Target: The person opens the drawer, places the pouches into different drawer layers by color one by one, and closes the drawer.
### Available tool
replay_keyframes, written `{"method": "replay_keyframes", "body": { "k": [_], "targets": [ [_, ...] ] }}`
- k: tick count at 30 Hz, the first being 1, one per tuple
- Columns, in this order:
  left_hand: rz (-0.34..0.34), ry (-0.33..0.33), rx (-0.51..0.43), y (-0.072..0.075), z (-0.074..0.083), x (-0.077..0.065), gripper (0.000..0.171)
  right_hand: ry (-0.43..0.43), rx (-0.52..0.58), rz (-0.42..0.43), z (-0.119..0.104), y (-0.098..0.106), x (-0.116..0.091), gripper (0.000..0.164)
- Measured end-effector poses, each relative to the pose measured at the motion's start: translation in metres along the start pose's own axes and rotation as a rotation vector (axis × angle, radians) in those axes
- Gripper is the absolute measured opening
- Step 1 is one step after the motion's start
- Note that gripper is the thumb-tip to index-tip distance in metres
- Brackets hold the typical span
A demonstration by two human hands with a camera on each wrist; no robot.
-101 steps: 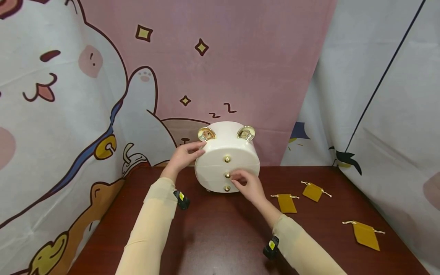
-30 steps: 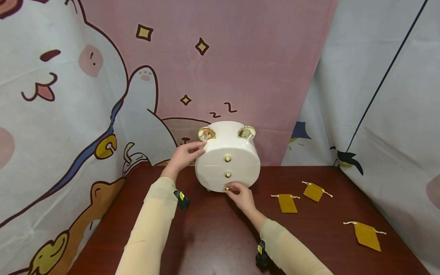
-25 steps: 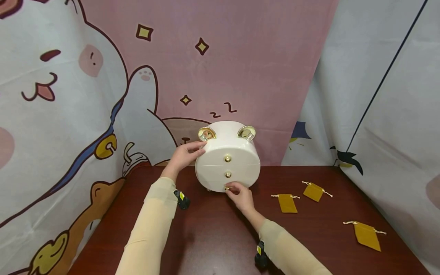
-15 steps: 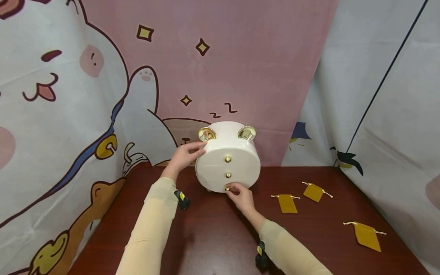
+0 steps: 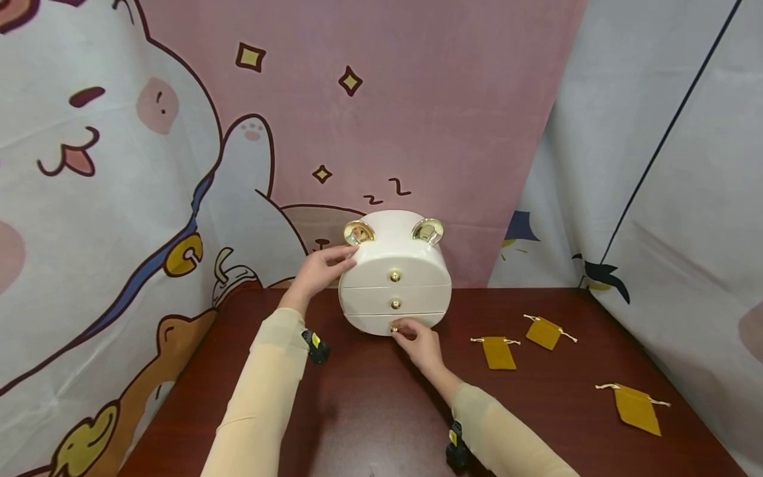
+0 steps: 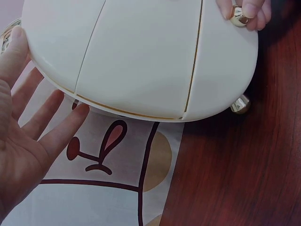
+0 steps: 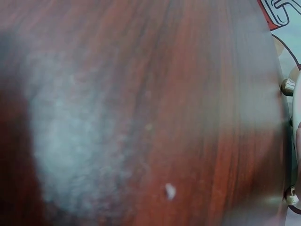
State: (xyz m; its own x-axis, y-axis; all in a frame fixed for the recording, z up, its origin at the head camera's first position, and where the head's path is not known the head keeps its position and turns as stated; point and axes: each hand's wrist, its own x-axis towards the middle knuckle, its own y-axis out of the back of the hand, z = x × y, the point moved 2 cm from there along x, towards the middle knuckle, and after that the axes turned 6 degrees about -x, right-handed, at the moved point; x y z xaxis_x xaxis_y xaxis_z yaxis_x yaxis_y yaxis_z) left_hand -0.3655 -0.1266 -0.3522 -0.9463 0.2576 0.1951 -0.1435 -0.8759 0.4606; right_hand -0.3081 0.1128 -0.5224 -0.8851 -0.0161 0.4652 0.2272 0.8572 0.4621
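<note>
A white drawer box (image 5: 369, 270) shaped like an alarm clock stands upright at the back of the table, with three drawers and gold knobs. My left hand (image 5: 316, 275) touches its upper left edge; in the left wrist view the fingers are extended along the side and the thumb lies near the front. With thumb and fingers, my right hand (image 5: 422, 344) pinches the lowest drawer knob (image 6: 239, 17). The bottom drawer (image 5: 366, 322) stands slightly out, a thin gap along its top. The right wrist view catches mostly tabletop, with the box at its right edge.
Three mustard drawstring pouches lie on the right of the dark red table (image 5: 369, 411): one pouch (image 5: 499, 353) nearest the box, another pouch (image 5: 542, 333) farther back, and a third pouch (image 5: 636, 409) nearer the front. A cartoon-printed cloth (image 5: 441, 132) hangs behind the box.
My right hand went from near the middle knob down to the lowest one and has drawn the bottom drawer slightly outward. My left hand has stayed at the box's edge.
</note>
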Motion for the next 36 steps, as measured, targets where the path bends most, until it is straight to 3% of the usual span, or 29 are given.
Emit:
{"method": "replay_keyframes", "body": {
  "k": [21,25,32,36],
  "targets": [
    [0.002,0.000,-0.005,0.002,0.001,0.000,0.045,0.031,0.027,-0.007,-0.007,0.003,-0.009,0.023],
    [0.002,-0.003,-0.001,0.001,-0.001,0.000,0.045,0.016,-0.002,0.005,-0.008,-0.001,-0.008,0.022],
    [0.004,-0.012,-0.008,0.001,-0.003,0.001,0.045,0.024,-0.097,0.095,-0.012,-0.005,-0.010,0.019],
    [0.002,-0.002,-0.005,0.000,-0.002,0.001,0.045,0.023,-0.118,0.096,-0.011,-0.006,-0.013,0.017]
  ]
}}
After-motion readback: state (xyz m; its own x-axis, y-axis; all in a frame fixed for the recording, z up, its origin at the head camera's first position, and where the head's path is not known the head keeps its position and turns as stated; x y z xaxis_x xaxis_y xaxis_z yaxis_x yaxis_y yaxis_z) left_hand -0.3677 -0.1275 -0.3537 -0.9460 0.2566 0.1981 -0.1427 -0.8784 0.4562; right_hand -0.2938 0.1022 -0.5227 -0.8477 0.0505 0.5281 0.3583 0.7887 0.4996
